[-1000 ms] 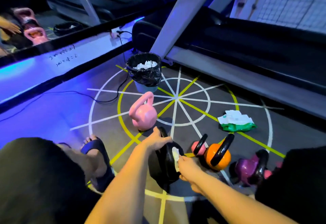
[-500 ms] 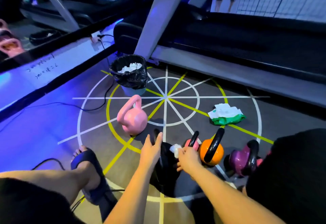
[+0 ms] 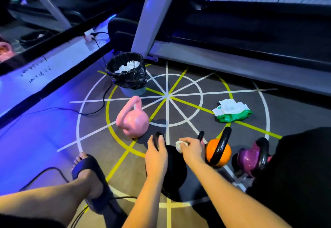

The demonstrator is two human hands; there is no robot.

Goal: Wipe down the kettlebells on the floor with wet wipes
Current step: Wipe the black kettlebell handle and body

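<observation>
so left hand (image 3: 156,156) seemingly grips the black kettlebell (image 3: 176,173); right hand (image 3: 193,149) pinches a wipe (image 3: 179,145).

Bare forearms (image 3: 226,183); dark slide sandal (image 3: 93,177); black clothing (image 3: 297,166) over knee.

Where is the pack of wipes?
The pack of wipes lies on the floor at the right of the head view, just beyond the orange kettlebell.

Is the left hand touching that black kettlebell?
Touching. The head view shows the left hand on the black kettlebell, its fingers lying over the handle with no gap.
</observation>
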